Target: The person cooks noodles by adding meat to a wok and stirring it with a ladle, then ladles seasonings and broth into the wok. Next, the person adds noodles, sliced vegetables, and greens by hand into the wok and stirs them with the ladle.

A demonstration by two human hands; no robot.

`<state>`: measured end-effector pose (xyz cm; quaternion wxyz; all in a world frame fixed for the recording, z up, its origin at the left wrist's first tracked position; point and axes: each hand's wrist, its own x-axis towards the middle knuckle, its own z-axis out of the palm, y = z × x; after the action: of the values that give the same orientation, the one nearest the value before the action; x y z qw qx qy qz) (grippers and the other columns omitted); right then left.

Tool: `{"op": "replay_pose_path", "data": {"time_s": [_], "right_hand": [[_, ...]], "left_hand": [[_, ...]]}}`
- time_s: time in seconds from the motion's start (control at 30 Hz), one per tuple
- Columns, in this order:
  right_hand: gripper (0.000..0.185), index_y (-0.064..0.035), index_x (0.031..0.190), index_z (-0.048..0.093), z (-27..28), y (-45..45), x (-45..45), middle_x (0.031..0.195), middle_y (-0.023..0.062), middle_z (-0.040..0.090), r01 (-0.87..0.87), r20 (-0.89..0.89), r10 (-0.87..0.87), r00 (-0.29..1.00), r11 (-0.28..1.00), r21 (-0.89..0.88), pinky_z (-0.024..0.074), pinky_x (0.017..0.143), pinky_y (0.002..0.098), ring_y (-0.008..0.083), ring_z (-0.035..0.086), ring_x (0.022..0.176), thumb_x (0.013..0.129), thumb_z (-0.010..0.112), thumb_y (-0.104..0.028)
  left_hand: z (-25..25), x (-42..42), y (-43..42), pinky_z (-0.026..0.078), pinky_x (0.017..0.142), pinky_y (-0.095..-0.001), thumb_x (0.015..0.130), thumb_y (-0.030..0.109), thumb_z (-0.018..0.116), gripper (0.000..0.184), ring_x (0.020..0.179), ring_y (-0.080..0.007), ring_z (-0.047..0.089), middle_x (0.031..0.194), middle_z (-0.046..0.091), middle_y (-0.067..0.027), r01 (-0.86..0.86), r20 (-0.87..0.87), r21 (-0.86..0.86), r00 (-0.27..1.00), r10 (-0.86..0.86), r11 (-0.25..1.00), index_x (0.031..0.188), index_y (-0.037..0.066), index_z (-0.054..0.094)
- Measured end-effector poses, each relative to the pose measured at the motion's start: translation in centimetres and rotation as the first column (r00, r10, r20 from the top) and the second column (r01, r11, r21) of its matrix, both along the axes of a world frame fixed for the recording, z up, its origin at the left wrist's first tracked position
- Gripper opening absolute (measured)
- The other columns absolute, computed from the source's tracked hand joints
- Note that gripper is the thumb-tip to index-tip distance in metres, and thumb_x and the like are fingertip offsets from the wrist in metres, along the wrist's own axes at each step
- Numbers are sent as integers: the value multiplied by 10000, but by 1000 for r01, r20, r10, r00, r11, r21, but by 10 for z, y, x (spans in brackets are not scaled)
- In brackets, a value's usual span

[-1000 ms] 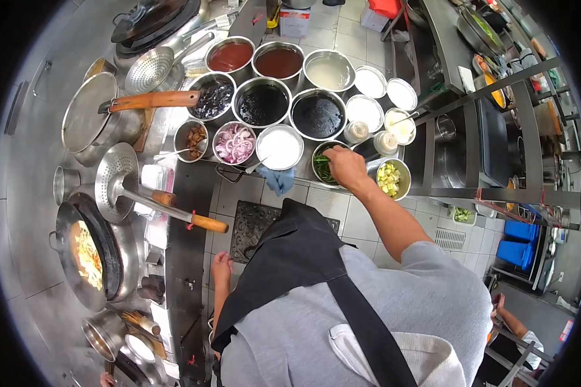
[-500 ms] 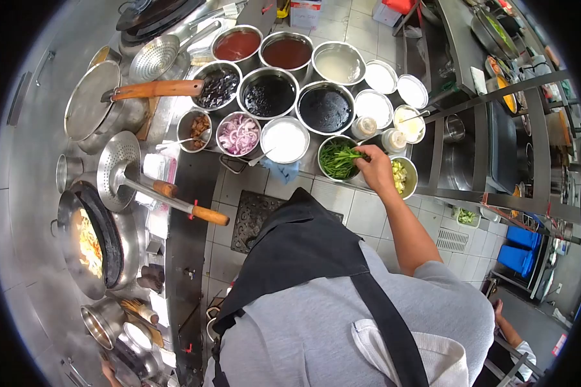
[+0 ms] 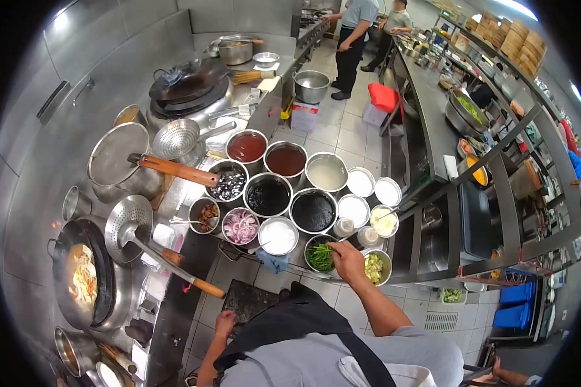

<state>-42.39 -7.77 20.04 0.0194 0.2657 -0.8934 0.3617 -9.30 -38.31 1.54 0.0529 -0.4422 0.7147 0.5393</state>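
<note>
My right hand reaches to the bowl of cut scallion greens, its fingers closed on some of the green pieces at the bowl's right side. The fingertips are partly hidden. My left hand hangs low by the edge of the steel counter, fingers curled, with nothing visible in it. Close to my right hand stand a bowl of chopped pale-green vegetable and two small jars, one of them a lidded shaker. A bowl of white powder and a bowl of sliced red onion are farther left.
Pots of dark sauce and red sauce stand behind. On the left, a wok holds steaming food beside a perforated ladle. A metal rack rises at right. Two people stand farther back; another person's arm shows at lower right.
The view has tilted up, bringing the far aisle and co-workers into sight. My left hand has come into view. My right hand remains at the scallion greens.
</note>
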Motion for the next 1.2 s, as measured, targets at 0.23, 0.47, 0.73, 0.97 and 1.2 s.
{"op": "replay_pose_path", "data": {"time_s": [0.23, 0.47, 0.73, 0.97, 1.2], "right_hand": [[242, -21, 1073, 731, -25, 3, -6, 881, 110, 715, 124, 295, -91, 951, 988, -94, 533, 669, 334, 205, 684, 750, 857, 678, -117], [221, -14, 1084, 715, 9, -1, -5, 867, 22, 706, 329, 707, 30, 706, 870, -366, 494, 576, 237, 95, 648, 707, 885, 650, -84], [281, -1, 1150, 702, 112, -155, -27, 901, 46, 714, -126, 372, 393, 841, 810, -572, 472, 581, 231, 92, 642, 714, 895, 690, -117], [280, -30, 1170, 716, 228, -458, 114, 1002, 123, 739, -781, -259, 756, 602, 490, -386, 535, 739, 298, 173, 689, 856, 904, 691, -115], [254, -68, 1100, 725, 238, -640, 316, 1003, 161, 734, -838, -157, 835, 528, 481, -258, 539, 803, 362, 259, 718, 961, 904, 652, -212]], "left_hand": [[-21, -5, 25, 538, 854, -398, 921, 371, 643, 334, 996, -302, 708, 1064, 734, -142, 447, 106, -54, 892, -440, 893, 1104, 103, 724], [8, 30, 9, 533, 885, -387, 926, 268, 632, 289, 1050, -286, 691, 1103, 724, -150, 515, -41, -37, 856, -516, 857, 1122, 76, 722], [167, 83, -5, 545, 809, -315, 948, 319, 703, 497, 980, -138, 605, 1219, 659, -70, 270, -189, 317, 957, -219, 909, 1361, 73, 575], [320, 174, -109, 524, 888, -342, 935, 306, 691, 396, 1003, -196, 670, 1137, 705, -104, -163, -268, -389, 962, 58, 907, 1230, 47, 645], [250, 194, -270, 470, 860, -472, 893, 211, 669, 226, 926, -367, 636, 929, 683, -144, -301, -268, -931, 948, 172, 206, 1050, 49, 660]]}}
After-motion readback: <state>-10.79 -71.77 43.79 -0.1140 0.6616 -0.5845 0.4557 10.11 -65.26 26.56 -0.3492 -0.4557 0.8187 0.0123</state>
